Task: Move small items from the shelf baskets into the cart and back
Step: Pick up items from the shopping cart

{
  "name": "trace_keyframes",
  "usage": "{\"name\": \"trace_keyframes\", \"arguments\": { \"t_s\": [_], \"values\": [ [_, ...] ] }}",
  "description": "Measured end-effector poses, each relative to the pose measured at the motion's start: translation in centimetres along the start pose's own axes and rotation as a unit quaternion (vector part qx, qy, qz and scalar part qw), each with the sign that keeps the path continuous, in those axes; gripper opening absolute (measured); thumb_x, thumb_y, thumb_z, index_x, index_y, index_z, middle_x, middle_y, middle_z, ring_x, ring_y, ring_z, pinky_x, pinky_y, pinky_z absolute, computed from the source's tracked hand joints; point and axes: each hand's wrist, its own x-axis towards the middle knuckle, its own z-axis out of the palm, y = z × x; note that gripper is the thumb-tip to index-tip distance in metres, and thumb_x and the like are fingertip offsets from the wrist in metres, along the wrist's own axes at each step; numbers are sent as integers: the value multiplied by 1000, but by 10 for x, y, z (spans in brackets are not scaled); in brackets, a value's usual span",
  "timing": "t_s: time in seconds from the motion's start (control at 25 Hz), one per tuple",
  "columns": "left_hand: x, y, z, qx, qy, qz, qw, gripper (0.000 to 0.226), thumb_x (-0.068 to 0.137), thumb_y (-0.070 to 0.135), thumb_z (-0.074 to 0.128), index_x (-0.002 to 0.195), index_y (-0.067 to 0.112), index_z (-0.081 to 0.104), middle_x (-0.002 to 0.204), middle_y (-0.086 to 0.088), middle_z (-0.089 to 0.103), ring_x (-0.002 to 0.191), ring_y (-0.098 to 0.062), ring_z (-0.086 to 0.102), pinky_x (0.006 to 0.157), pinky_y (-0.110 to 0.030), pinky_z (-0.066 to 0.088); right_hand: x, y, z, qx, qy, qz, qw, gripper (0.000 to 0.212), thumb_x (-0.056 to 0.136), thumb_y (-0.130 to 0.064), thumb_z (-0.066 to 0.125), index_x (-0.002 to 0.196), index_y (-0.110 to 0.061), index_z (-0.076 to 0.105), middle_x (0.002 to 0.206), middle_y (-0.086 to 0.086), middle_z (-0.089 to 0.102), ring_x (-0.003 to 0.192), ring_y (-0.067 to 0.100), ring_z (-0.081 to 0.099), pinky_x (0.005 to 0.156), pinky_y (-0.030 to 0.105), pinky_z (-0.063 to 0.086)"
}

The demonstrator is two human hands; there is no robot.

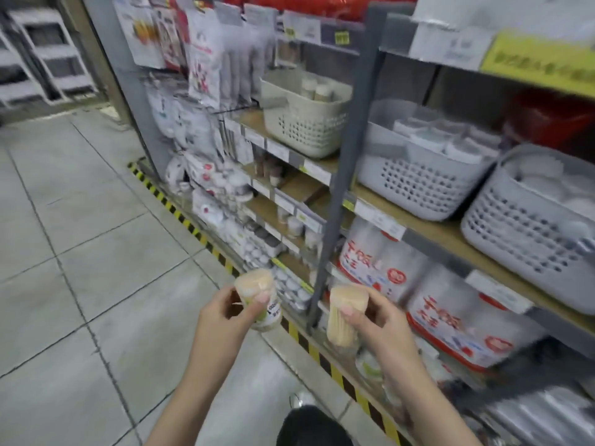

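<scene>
While each hand grips one, clear toothpick jars (257,300) tilt.

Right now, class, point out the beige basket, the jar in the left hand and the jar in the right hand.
beige basket (306,130): head view, perforated front wall.
left-hand jar (254,281): head view, toothpick-filled top.
right-hand jar (343,317): head view, clear side.

clear glossy plastic jars (257,300) w/ pale wood sticks inside. baskets (418,185): matt perforated plastic, grey & beige. shelf boards (450,233) wood-look, uprights (347,162) grey painted metal. floor (80,236) smooth matt tile. glossy plastic packs (457,320).
</scene>
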Motion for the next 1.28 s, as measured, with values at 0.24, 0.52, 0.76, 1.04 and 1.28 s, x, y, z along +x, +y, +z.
{"name": "trace_keyframes", "arguments": {
  "t_s": [0.24,0.52,0.76,1.04,1.28],
  "values": [
    [118,53,35,8,-38,40,998,48,66,60,73,103,29,68,95,9,72,87,-7,67,72,-18,52,133,-50,9,36,-40,-45,998,30,71,-36,75,99,-31,69,97,-14,71,89,0,65,71,16,49],
    [223,73,14,25,25,59,998,54,56,65,64,99,32,69,92,10,72,81,-6,65,70,-22,48,242,-87,39,33,-70,-80,994,32,73,-38,75,103,-28,68,99,-11,71,92,4,65,77,19,50],
    [346,103,14,19,-33,107,994,45,61,63,64,92,31,66,88,10,70,84,-9,65,73,-27,50,327,-113,63,62,25,-90,994,43,68,-39,70,107,-22,66,98,-7,72,92,7,66,74,23,53],
    [476,161,44,28,-206,181,961,31,79,32,72,105,20,60,95,7,68,83,-1,65,67,-14,49,413,-144,93,120,244,-139,952,45,64,-34,69,106,-19,62,91,-10,70,83,-1,65,65,14,50],
    [560,186,87,140,-328,244,902,42,68,35,78,103,25,57,98,10,68,92,-7,64,80,-27,50,461,-156,73,48,399,-158,902,39,76,-10,75,107,-24,56,103,-11,65,94,-1,63,87,23,50]
  ]
}}
